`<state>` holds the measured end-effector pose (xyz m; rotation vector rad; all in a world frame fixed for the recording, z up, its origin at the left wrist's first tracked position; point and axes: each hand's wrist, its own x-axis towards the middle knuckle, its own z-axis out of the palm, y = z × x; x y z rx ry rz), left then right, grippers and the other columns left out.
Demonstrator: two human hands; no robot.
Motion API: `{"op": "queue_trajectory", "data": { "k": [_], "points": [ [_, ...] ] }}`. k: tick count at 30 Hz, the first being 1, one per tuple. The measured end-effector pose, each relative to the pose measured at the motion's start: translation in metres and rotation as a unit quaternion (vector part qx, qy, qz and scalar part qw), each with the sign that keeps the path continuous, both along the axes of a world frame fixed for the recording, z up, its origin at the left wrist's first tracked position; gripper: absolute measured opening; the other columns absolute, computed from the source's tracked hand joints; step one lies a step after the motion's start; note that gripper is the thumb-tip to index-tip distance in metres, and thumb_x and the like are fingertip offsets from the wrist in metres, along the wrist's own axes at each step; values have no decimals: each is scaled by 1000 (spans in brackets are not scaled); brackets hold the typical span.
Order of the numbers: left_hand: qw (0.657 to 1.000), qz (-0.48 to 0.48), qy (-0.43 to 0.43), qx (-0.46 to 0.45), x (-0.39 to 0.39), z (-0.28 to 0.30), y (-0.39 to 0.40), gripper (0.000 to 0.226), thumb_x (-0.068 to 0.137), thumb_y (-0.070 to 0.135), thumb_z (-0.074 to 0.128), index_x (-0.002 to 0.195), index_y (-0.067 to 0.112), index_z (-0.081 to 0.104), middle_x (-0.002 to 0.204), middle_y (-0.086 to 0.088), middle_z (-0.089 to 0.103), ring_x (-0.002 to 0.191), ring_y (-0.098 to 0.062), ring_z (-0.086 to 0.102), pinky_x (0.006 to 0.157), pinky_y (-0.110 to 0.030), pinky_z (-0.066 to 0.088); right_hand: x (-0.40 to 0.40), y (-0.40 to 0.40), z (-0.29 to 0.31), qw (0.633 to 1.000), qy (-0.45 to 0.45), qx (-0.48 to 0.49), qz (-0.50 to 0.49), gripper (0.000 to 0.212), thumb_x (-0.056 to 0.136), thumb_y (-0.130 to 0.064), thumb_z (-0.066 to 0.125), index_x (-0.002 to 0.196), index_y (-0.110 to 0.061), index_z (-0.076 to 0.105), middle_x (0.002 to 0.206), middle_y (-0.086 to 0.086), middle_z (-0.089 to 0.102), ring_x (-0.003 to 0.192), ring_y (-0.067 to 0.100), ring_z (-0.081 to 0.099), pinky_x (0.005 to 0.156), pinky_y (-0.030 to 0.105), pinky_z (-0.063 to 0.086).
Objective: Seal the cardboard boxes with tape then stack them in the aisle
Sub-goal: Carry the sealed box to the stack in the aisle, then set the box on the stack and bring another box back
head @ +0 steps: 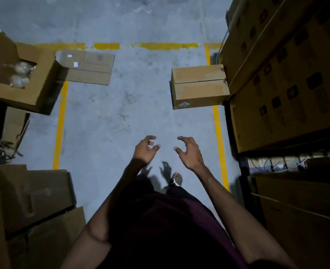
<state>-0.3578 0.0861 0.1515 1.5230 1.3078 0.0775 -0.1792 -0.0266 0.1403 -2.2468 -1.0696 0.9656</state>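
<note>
While both the left hand (145,149) and right hand (189,152) hover empty, fingers loosely curled, the closed cardboard box (199,86) by the floor's right yellow line looks stiff, best gripped at opposite sides.

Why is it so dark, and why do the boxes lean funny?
Head view: dim light leaves the person's body nearly black; the left hand and right hand cast shadows on the floor; the wide lens bends the shelf boxes outward; the open box looks blurry.
</note>
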Motion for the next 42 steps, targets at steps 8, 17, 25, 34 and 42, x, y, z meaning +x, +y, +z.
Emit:
{"op": "queue_trajectory", "data": {
  "k": [8,17,25,34,42],
  "points": [
    [1000,-22,1,15,58,-24,143,44,77,55,67,114,30,69,94,8,63,92,-23,65,93,-35,51,64,118,-12,1000,-22,-14,-7,47,102,-35,66,145,-22,57,145,7,53,130,29,55,107,45,45],
    [955,-281,39,88,138,-29,327,49,92,39,62,134,13,60,113,-20,63,111,-40,61,94,-46,51,97,257,-21,979,-150,-138,-27,50,105,-37,56,152,-22,47,150,9,46,129,37,52,104,52,36],
    [788,-500,140,331,245,-10,440,40,78,36,66,110,11,69,94,-17,65,74,-36,62,56,-36,52,159,345,0,960,-212,-165,-78,50,100,-30,60,147,-16,52,148,13,50,132,38,50,105,60,33],
    [703,-626,102,321,427,-1,494,51,93,28,66,140,13,55,138,-18,53,126,-41,49,99,-51,45,294,414,-21,943,-181,-197,-198,60,87,-20,78,142,-14,57,143,14,55,129,40,53,103,64,37],
    [528,-749,118,383,588,-10,532,54,94,39,59,141,15,54,131,-17,58,109,-39,58,84,-45,50,388,458,-28,896,-153,-214,-358,50,85,-19,77,133,-9,63,135,17,59,122,43,57,100,66,41]
  ]
}}
